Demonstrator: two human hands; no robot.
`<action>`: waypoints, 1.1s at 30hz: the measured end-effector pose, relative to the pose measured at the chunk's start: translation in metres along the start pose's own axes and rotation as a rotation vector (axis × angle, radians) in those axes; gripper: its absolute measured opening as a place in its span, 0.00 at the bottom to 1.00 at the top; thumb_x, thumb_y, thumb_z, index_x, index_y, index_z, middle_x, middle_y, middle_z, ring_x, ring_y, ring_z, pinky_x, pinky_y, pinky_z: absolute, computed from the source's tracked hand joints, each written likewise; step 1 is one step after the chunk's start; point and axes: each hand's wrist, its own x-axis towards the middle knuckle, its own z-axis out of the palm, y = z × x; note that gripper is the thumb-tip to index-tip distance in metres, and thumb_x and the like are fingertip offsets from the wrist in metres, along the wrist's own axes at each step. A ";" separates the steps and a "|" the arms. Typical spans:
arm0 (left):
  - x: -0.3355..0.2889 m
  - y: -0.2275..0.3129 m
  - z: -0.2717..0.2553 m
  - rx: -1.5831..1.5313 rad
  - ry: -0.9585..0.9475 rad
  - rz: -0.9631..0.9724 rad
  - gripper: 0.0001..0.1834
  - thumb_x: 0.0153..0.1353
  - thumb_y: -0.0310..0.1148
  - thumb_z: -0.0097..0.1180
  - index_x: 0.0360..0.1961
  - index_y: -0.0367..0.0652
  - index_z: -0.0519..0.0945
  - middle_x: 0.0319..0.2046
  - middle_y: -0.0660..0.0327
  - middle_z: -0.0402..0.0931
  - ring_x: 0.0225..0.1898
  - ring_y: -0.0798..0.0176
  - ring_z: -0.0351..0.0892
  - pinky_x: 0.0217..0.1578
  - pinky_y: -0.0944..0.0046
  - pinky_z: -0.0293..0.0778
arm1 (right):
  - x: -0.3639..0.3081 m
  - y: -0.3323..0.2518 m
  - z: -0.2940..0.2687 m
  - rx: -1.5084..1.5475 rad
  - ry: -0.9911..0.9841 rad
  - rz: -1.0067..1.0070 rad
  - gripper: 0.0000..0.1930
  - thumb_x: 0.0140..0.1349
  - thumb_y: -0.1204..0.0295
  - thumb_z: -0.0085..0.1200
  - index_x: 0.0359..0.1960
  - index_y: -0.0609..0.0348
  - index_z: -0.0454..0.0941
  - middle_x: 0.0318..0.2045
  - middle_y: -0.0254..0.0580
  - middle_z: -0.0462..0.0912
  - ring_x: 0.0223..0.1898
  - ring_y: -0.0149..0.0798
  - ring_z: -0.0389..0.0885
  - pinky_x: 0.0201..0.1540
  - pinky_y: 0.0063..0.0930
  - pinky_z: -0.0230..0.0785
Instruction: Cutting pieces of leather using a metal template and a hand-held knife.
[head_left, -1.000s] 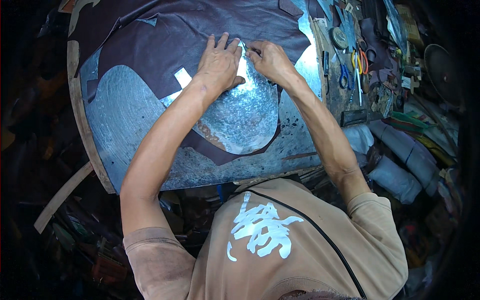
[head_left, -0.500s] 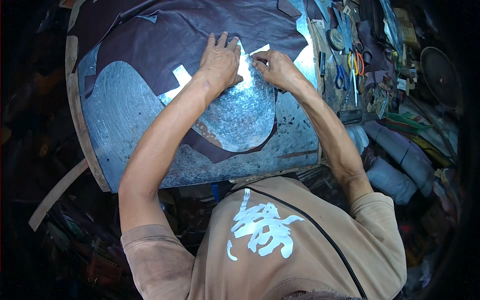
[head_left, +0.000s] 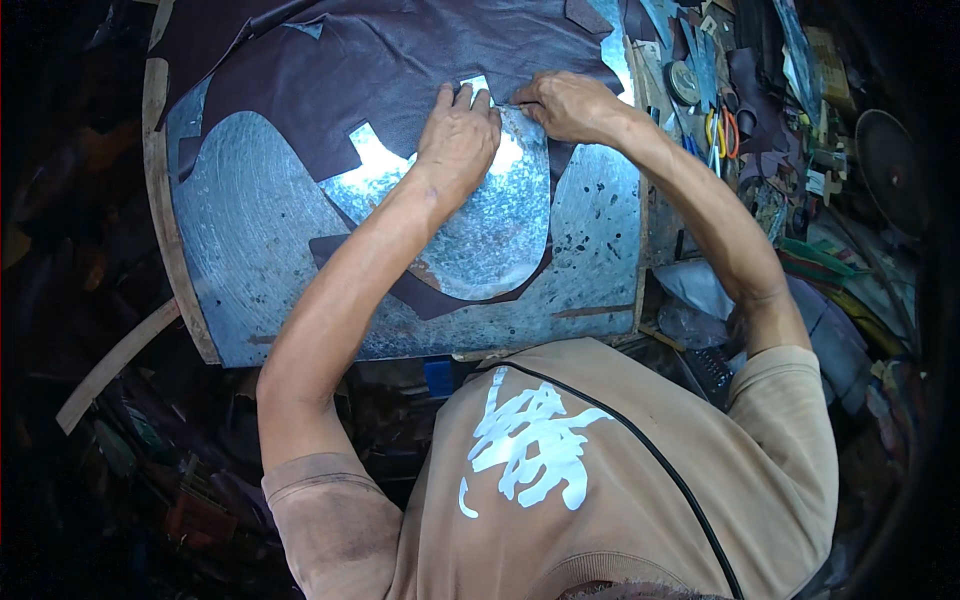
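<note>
A shiny sheet-metal template [head_left: 505,220] with a rounded near end lies on dark brown leather [head_left: 385,65]. My left hand [head_left: 460,140] rests on its upper part, fingers stretched out and pointing away from me. Along the template's far right edge, my right hand [head_left: 575,108] is closed in a pinch, its fingertips at the leather. Something thin and dark shows at those fingertips, too small to name. A bright tab of metal sticks out beyond my left fingertips. Leather also shows from under the template's near edge.
Beneath the leather is a scratched metal work board [head_left: 255,220] with a wooden edge [head_left: 165,200] on the left. To the right lie orange-handled scissors [head_left: 732,135], a round tin [head_left: 683,82] and leather scraps. Plastic-wrapped bundles [head_left: 695,290] sit lower right.
My right hand has moved up and right, its forearm now over the blue-handled scissors' spot. My left hand has shifted right and slightly nearer on the template. The whole view has shifted a little.
</note>
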 end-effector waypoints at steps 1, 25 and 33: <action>0.000 0.002 0.000 0.005 0.010 -0.009 0.19 0.62 0.31 0.49 0.53 0.36 0.78 0.57 0.50 0.73 0.61 0.51 0.70 0.62 0.46 0.63 | 0.002 0.001 -0.002 -0.003 -0.008 -0.029 0.17 0.63 0.69 0.50 0.52 0.59 0.81 0.45 0.56 0.83 0.50 0.54 0.81 0.56 0.43 0.72; 0.009 0.008 -0.012 -0.061 -0.155 0.034 0.27 0.64 0.27 0.46 0.65 0.55 0.70 0.67 0.50 0.64 0.61 0.41 0.70 0.57 0.50 0.71 | 0.010 0.019 -0.022 -0.144 -0.099 -0.149 0.15 0.66 0.66 0.52 0.52 0.48 0.81 0.48 0.44 0.79 0.52 0.49 0.79 0.57 0.40 0.71; 0.011 0.008 -0.014 0.002 -0.163 0.056 0.28 0.63 0.26 0.46 0.65 0.55 0.69 0.67 0.51 0.63 0.60 0.42 0.72 0.57 0.50 0.69 | 0.007 0.040 -0.029 -0.182 -0.082 -0.140 0.14 0.65 0.66 0.53 0.51 0.48 0.82 0.49 0.43 0.78 0.52 0.47 0.79 0.57 0.39 0.71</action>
